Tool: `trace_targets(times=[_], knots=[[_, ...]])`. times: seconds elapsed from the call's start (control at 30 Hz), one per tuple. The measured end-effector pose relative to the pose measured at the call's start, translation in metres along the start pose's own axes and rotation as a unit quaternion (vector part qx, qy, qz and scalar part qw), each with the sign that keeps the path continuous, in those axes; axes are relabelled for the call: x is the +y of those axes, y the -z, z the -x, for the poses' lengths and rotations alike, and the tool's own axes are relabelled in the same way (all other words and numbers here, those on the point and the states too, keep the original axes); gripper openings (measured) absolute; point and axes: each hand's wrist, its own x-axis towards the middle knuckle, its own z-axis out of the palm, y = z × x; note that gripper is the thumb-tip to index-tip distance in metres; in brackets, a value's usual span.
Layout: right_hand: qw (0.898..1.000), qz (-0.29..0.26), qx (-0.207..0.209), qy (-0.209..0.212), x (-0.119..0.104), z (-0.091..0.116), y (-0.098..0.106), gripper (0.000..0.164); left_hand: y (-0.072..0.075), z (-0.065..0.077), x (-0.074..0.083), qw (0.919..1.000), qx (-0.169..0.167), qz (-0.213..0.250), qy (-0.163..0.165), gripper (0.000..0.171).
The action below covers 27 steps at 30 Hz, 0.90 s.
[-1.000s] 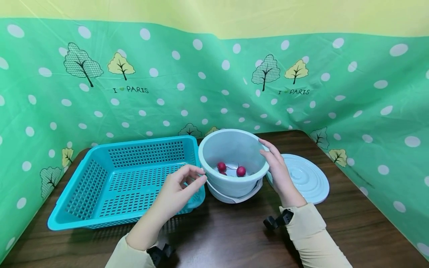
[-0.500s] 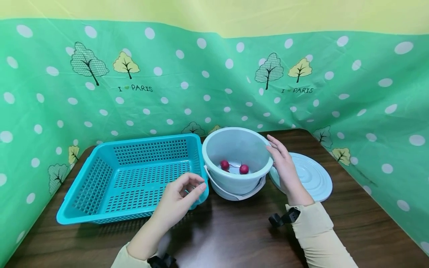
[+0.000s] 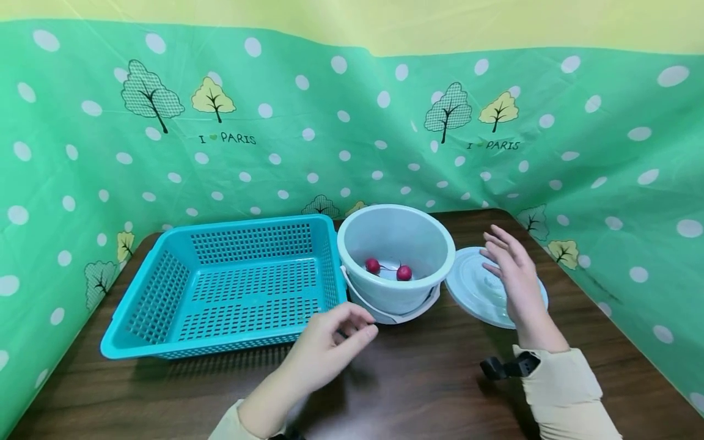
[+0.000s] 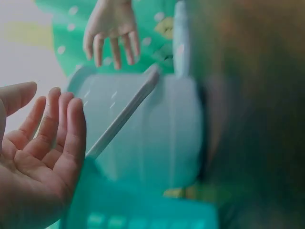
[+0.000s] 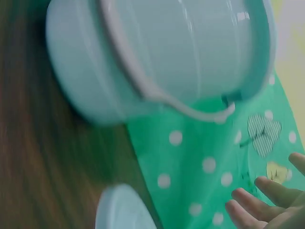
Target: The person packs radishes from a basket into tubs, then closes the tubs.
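Note:
A pale blue bucket [image 3: 393, 296] stands upright in the middle of the head view, its white handle [image 3: 404, 317] hanging down the front. Inside lie round red radishes [image 3: 404, 272] with thin root tails. My left hand [image 3: 332, 345], fingers loosely bent and holding nothing, hovers in front of the bucket near the basket's corner. To the right, my right hand [image 3: 514, 275] is held up with spread fingers over the round pale blue lid [image 3: 473, 284], apart from the bucket. The left wrist view shows the handle [image 4: 126, 112] slanting across the bucket's side.
A turquoise perforated basket [image 3: 220, 349] sits left of the bucket, right up against it in the head view. All stand on a dark wooden table [image 3: 407, 379]. A green dotted cloth [image 3: 308, 159] with printed trees hangs behind and along both sides.
My right hand has left the bucket's rim and moved right, over the lid. My left hand has shifted right and toward me, away from the bucket's side. The view has turned slightly.

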Motion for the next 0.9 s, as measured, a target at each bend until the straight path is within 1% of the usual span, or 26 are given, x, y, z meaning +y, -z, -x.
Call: trace_targets(times=[0.07,0.13,0.23,0.33,0.47,0.57,0.7,0.83,0.9], knots=[[1.0,-0.006,0.013,-0.001,0.004,0.001,0.013,0.056,-0.011,-0.001,-0.003,0.9995,-0.027,-0.007,-0.014,0.013],[1.0,0.0,0.027,-0.005,0.007,0.003,0.027,0.056,-0.02,-0.003,-0.005,0.9983,-0.052,-0.014,-0.024,0.015],[0.999,-0.003,0.051,-0.015,0.013,0.006,0.045,0.057,-0.031,-0.007,-0.007,0.9961,-0.084,-0.014,-0.023,0.017],[0.996,-0.024,0.077,-0.028,0.018,0.008,0.06,0.056,-0.04,-0.012,-0.007,0.995,-0.097,-0.007,-0.021,0.018],[0.99,-0.044,0.117,-0.06,0.025,0.01,0.075,0.055,-0.049,-0.022,-0.007,0.9946,-0.102,0.013,-0.019,0.02],[0.985,-0.042,0.143,-0.091,0.03,0.011,0.083,0.058,-0.056,-0.031,-0.008,0.9939,-0.105,0.033,-0.008,0.025],[0.979,-0.048,0.16,-0.115,0.038,0.01,0.091,0.059,-0.066,-0.041,-0.009,0.9911,-0.118,0.056,0.024,0.03],[0.975,-0.048,0.171,-0.135,0.049,0.008,0.095,0.057,-0.075,-0.052,-0.01,0.9854,-0.15,0.059,0.055,0.035],[0.972,-0.043,0.177,-0.149,0.055,0.007,0.095,0.058,-0.079,-0.057,-0.011,0.9808,-0.172,0.06,0.07,0.039]])
